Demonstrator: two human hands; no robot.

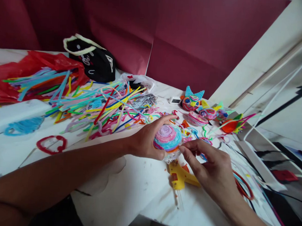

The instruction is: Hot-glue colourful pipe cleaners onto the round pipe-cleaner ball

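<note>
Multicoloured coiled ball held between 2 hands above a white table.
The ball of ring-wound fuzzy strands in lilac, pink, blue and purple (pixel 168 135) is near the front edge of the white table (pixel 129 189), with a clear, shiny part at its underside. Left hand (pixel 148 140): thumb and fingers spread around the ball's left side, gripping it. Right hand (pixel 211 165): thumb and forefinger pressed together at the ball's lower right edge, pinching a fuzzy orange strand (pixel 174 149) that lies along it. Just below the ball: a yellow plastic glue gun (pixel 180 178), lying on its side. Left of the hands: a loose heap of multicoloured pipe cleaners (pixel 110 107) and a red, heart-like fuzzy loop (pixel 60 148). Behind, to the right: a round figure with 2 blue pointed ears (pixel 192 101).
</note>
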